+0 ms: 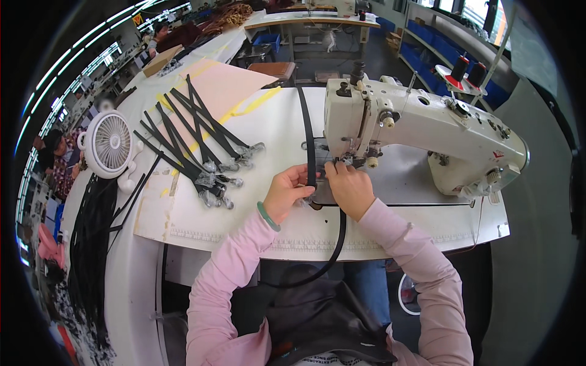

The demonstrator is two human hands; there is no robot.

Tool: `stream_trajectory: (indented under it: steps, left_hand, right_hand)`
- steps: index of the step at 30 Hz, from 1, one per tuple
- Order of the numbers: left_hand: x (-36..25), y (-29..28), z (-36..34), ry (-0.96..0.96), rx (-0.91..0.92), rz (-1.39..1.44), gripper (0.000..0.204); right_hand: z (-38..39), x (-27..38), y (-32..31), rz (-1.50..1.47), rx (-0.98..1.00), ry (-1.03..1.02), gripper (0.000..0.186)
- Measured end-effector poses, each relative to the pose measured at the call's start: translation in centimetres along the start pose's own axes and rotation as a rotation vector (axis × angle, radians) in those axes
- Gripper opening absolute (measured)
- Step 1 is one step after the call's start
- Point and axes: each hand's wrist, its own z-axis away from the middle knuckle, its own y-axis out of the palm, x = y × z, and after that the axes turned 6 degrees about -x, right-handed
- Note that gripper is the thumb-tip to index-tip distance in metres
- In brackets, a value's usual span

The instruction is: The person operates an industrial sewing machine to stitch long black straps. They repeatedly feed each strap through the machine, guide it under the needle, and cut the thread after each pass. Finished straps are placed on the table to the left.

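A long black strap [307, 131] runs from the far edge of the sewing table down to my hands. My left hand [285, 194], with a green bangle at the wrist, pinches the strap near its lower end, where a bit of clear plastic wrap shows. Close beside it, my right hand [350, 190] has its fingers curled and pressed down on the strap by the needle area of the white sewing machine [421, 116]. From beneath this hand a black strap length [340, 235] loops over the table's front edge toward my lap. The fingertips partly cover the work.
Several black straps with plastic-wrapped ends [210, 177] lie to the left. Beyond them are a pale pink sheet [223, 88] and a white fan [111, 143]. More long black strips [91, 244] hang at far left. Dark thread spools [459, 68] stand behind the machine.
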Motion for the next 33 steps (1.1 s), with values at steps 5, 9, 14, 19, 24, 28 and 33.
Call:
stream_trajectory:
  steps: [5,9,14,19,24,28,33]
  left_hand:
    - [0.0,-0.3,0.3,0.036,-0.052,-0.006,0.046]
    - [0.2,-0.3,-0.1,0.027,-0.060,-0.021,0.046]
    - [-0.1,-0.5,0.4,0.019,-0.058,0.013,0.046]
    - [0.4,-1.0,0.3,0.075,-0.082,0.200,0.047]
    - [-3.6,-7.5,0.4,0.178,-0.299,0.459,0.040]
    - [-9.6,-17.6,3.4,0.471,-0.536,0.593,0.039]
    - [-18.9,-30.1,18.1,0.816,-0.789,0.561,0.029]
  right_hand:
    - [1.1,-0.9,-2.4,-0.256,-0.003,0.110,0.025]
    - [4.3,-2.0,-4.7,-0.687,0.146,-0.268,0.033]
    - [5.3,-2.2,-4.4,-0.703,0.204,-0.342,0.038]
    - [5.4,-1.6,-4.5,-0.641,0.154,-0.266,0.038]
    - [5.0,-1.2,-4.7,-0.628,0.135,-0.256,0.036]
    - [5.1,-1.2,-4.7,-0.629,0.123,-0.242,0.034]
    - [4.9,-0.9,-5.1,-0.644,0.130,-0.242,0.028]
